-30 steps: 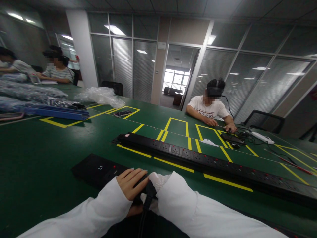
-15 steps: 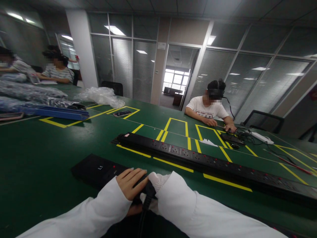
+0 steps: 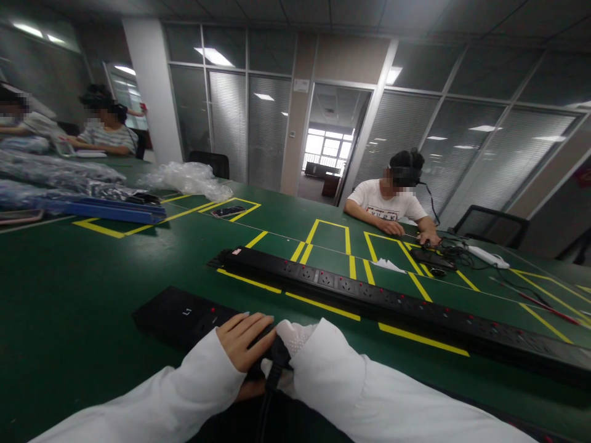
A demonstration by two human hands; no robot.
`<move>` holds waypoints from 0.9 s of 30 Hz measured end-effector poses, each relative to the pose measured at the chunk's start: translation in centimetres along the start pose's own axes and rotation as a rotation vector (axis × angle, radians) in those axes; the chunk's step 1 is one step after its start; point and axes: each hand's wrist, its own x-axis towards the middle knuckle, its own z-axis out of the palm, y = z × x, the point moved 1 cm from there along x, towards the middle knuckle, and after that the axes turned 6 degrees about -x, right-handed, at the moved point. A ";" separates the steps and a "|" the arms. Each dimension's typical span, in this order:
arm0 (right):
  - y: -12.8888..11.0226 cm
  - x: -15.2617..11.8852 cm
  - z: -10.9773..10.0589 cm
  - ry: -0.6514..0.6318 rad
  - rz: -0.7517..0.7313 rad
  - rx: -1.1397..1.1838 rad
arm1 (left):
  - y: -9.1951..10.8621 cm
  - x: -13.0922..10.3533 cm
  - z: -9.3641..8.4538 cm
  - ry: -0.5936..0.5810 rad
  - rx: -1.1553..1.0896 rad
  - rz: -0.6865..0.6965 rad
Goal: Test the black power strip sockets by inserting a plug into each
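A black power strip (image 3: pixel 178 314) marked "L1" lies on the green table near me and runs under my hands. My left hand (image 3: pixel 247 337), bare, rests over the strip with its fingers wrapped across its top and the thumb below. My right hand (image 3: pixel 289 344), in a white dotted glove, is closed round a black plug (image 3: pixel 278 354) beside my left fingers. A black cable (image 3: pixel 266 400) hangs down from the plug. Where the plug meets the strip is hidden by my hands.
A long black power strip (image 3: pixel 360 288) lies across the table (image 3: pixel 115 271) beyond my hands. Blue packaging (image 3: pixel 120 209), clear plastic wrap (image 3: pixel 184 178) and a phone (image 3: pixel 228 211) are at the left. Across the table sits a person (image 3: pixel 390 200) near cables and a white strip (image 3: pixel 489 256).
The person across the table has shifted their head slightly to the right. My hands look the same.
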 end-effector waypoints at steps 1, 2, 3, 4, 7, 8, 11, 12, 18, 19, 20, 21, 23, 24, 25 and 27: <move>0.0 0.0 0.0 0.001 0.000 -0.002 | 0.0 0.0 0.0 -0.002 -0.001 0.000; 0.0 0.0 0.0 0.002 0.000 -0.004 | 0.0 0.0 0.0 -0.006 -0.001 0.000; 0.0 0.1 0.0 0.003 0.000 -0.005 | 0.0 0.0 0.0 -0.011 0.000 -0.003; 0.0 0.1 0.0 0.003 0.000 -0.006 | 0.0 0.0 0.0 -0.018 0.001 -0.007; 0.0 0.2 0.1 0.002 -0.003 -0.006 | 0.0 -0.1 0.0 -0.037 -0.008 -0.027; 0.0 0.2 0.2 0.001 -0.003 -0.006 | 0.0 -0.1 0.0 -0.040 -0.012 -0.031; 0.0 0.2 0.3 -0.001 -0.003 -0.004 | 0.0 -0.1 0.0 -0.037 -0.008 -0.027; 0.0 0.1 0.3 -0.002 -0.003 -0.003 | 0.0 -0.1 0.1 -0.037 -0.002 -0.023; 0.1 0.2 0.2 -0.008 -0.008 0.007 | 0.0 0.0 -0.1 -0.035 0.004 -0.018; 0.1 0.2 0.2 -0.009 -0.007 0.008 | 0.0 0.0 -0.1 -0.036 0.001 -0.018; 0.1 0.1 0.2 -0.010 -0.007 0.009 | 0.0 0.0 -0.1 -0.037 -0.001 -0.019; 0.1 0.1 0.1 -0.010 -0.006 0.009 | 0.0 0.0 -0.2 -0.039 -0.003 -0.020; 0.1 0.1 0.1 -0.011 -0.008 0.010 | 0.0 0.0 -0.2 -0.041 -0.006 -0.021; 0.0 0.1 0.1 -0.011 -0.010 0.010 | 0.0 0.0 -0.2 -0.041 -0.008 -0.021; 0.0 0.1 0.1 -0.011 -0.012 0.010 | 0.0 0.0 -0.2 -0.039 -0.011 -0.021; 0.1 0.1 0.1 -0.011 -0.017 0.010 | 0.0 0.0 -0.2 -0.034 -0.017 -0.022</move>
